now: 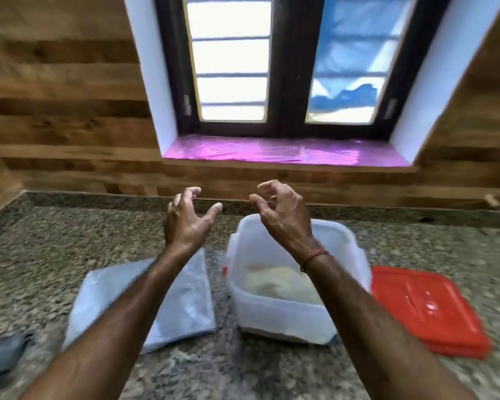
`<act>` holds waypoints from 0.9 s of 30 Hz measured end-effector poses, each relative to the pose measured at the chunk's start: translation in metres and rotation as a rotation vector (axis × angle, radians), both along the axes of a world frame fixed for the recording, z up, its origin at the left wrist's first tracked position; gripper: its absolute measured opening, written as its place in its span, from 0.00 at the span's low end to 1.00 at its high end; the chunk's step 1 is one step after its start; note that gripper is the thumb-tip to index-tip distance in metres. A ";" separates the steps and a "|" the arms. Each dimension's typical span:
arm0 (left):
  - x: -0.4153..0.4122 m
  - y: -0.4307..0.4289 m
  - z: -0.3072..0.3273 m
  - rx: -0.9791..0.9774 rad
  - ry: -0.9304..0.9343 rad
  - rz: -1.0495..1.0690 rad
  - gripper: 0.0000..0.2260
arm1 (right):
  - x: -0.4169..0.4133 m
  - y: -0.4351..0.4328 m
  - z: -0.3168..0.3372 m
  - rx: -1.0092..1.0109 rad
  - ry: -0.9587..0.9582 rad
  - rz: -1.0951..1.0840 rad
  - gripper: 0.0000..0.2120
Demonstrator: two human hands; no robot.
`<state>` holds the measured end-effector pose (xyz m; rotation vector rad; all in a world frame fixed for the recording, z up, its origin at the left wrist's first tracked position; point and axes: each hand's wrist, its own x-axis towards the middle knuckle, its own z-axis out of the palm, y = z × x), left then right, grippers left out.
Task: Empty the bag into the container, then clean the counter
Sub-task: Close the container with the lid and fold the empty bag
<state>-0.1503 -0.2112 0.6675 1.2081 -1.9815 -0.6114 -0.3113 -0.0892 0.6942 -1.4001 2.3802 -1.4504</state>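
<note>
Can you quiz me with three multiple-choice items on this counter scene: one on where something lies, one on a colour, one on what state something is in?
1. Where does the lid lie, from the person's view?
A. To the right of the container
B. On top of the container
C. On the window sill

2. What colour is the lid?
A. Blue
B. Red
C. Green

3. What is the state of the plastic bag?
A. Held up in the left hand
B. Standing full and upright
C. Lying flat on the counter

Answers:
1. A, the lid rests on the counter beside the container's right wall.
2. B, it is plainly red.
3. C, the bag lies flat left of the container, while the left hand and right hand hover open and hold nothing.
</note>
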 end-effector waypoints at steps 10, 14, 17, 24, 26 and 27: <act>-0.186 0.184 -0.003 0.027 -0.140 -0.274 0.32 | -0.186 0.208 -0.024 0.245 0.076 -0.323 0.21; -0.222 0.224 -0.035 0.209 -0.308 -0.307 0.42 | -0.228 0.266 -0.068 0.439 -0.038 -0.397 0.25; -0.233 0.241 -0.057 0.237 -0.411 -0.272 0.38 | -0.253 0.302 -0.111 0.650 -0.143 -0.502 0.33; -0.235 0.248 -0.064 0.122 -0.479 -0.175 0.23 | -0.288 0.340 -0.201 0.904 -0.495 -0.642 0.66; -0.237 0.249 -0.064 0.123 -0.477 -0.162 0.21 | -0.289 0.341 -0.217 0.912 -0.514 -0.614 0.67; -0.237 0.249 -0.065 0.130 -0.473 -0.157 0.21 | -0.286 0.341 -0.222 0.929 -0.493 -0.603 0.67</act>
